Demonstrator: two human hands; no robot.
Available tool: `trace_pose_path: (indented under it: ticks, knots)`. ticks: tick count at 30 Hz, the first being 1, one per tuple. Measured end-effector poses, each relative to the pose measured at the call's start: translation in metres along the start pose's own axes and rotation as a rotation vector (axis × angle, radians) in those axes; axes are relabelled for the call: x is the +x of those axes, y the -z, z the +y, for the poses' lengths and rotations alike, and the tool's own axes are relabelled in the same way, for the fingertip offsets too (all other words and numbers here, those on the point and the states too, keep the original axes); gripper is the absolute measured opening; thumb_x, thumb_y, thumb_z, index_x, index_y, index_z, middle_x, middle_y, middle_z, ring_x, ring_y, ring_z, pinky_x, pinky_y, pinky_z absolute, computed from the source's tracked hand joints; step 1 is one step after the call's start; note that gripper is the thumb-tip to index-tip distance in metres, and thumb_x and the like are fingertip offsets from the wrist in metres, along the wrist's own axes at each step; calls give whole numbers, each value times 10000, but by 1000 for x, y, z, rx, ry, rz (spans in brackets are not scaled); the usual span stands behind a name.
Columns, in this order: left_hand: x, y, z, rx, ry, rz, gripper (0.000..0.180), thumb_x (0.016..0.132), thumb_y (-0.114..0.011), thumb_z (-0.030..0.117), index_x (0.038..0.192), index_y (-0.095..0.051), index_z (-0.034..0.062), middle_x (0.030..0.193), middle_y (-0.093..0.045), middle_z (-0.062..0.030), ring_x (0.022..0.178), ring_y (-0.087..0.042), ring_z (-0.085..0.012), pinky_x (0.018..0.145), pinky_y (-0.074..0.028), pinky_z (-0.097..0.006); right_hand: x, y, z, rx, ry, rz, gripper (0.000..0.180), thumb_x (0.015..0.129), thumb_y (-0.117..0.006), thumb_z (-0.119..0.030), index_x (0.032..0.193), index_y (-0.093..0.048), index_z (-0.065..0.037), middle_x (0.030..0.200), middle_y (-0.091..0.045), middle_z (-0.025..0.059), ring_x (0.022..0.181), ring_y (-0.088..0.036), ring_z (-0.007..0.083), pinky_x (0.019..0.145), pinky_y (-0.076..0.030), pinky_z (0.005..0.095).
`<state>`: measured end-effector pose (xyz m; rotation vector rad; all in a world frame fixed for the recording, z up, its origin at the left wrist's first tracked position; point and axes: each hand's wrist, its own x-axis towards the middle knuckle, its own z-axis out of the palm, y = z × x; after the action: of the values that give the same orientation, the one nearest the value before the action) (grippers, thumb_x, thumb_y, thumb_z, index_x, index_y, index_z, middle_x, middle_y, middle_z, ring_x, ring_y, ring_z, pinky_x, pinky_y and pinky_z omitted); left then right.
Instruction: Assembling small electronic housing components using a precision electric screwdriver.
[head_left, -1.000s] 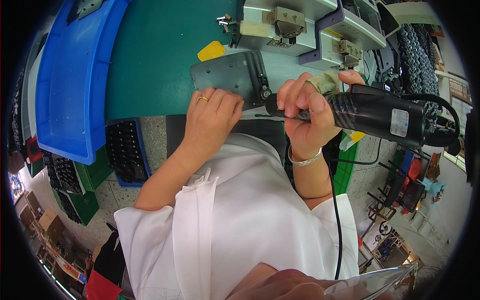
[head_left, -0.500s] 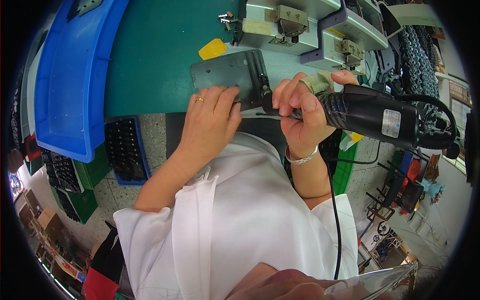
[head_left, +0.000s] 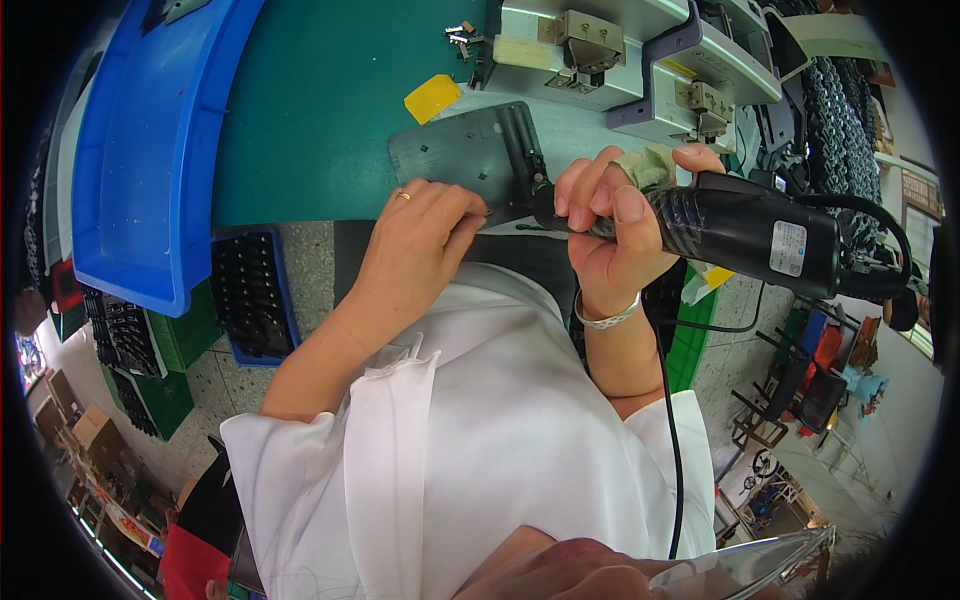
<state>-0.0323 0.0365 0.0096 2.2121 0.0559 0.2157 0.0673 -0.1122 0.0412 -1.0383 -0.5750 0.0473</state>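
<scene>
My right hand (head_left: 625,215) is wrapped round a black power screwdriver (head_left: 755,235), held level with its cord end to the right. The tool's dark nose points left, at the right side of a flat dark grey plate (head_left: 465,150) lying on the bench's near edge. A thick black hinge-like strip (head_left: 518,140) runs along that side of the plate. My left hand (head_left: 425,235), wearing a ring, is at the plate's near edge with thumb and forefinger pinched together. What lies between those fingertips is too small to make out.
A blue tray (head_left: 125,170) stands at left on the green bench mat (head_left: 300,130). Small metal parts (head_left: 462,40) and a yellow piece (head_left: 432,98) lie beyond the plate. Metal fixtures (head_left: 585,50) fill the back right. A bin of black parts (head_left: 250,295) sits below the bench.
My left fingers have drawn slightly nearer me along the plate's edge and closed into a tighter pinch. My right hand keeps the screwdriver almost where it was; the view has shifted a little.
</scene>
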Motion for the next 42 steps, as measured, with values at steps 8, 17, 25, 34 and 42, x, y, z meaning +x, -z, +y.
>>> trace_pose_path:
  ticks: [8, 17, 25, 34, 42]
  knots:
    - [4, -2, 6, -52, 61, 44, 232, 782, -673, -41, 999, -624, 27, 833, -636, -83, 757, -621, -206, 687, -502, -311, -1, 1, 1, 10, 3, 0, 467, 871, -563, -62, 1266, -329, -142, 653, -469, 64, 486, -432, 162, 466, -422, 362]
    - [5, -10, 5, -34, 61, 87, 338, 773, -684, 17, 1068, -528, 68, 780, -638, -27, 678, -567, -172, 705, -425, -313, -2, -3, 0, -38, -9, 20, 480, 866, -545, -51, 1272, -304, -140, 636, -455, 68, 478, -428, 163, 463, -426, 361]
    - [11, -6, 6, 57, 66, 4, 351, 761, -649, 20, 1085, -533, 87, 789, -631, -8, 694, -575, -181, 684, -407, -322, -4, -7, 6, 47, -21, 56, 460, 866, -592, -9, 1199, -285, -87, 612, -500, 64, 471, -467, 143, 512, -474, 313]
    - [12, -6, 8, 38, 98, -32, 378, 758, -648, 40, 1113, -539, 114, 802, -628, 7, 724, -566, -180, 694, -395, -334, -13, 3, 18, -68, -72, -8, 462, 851, -630, -18, 1180, -310, -68, 662, -514, 68, 524, -512, 145, 533, -482, 303]
    - [11, -4, 5, 11, 65, -4, 368, 777, -616, 32, 1130, -555, 116, 765, -635, -14, 749, -590, -220, 680, -402, -369, -6, -8, 18, -170, -51, -142, 436, 888, -592, -44, 1187, -285, -124, 625, -491, 56, 468, -468, 152, 489, -451, 326]
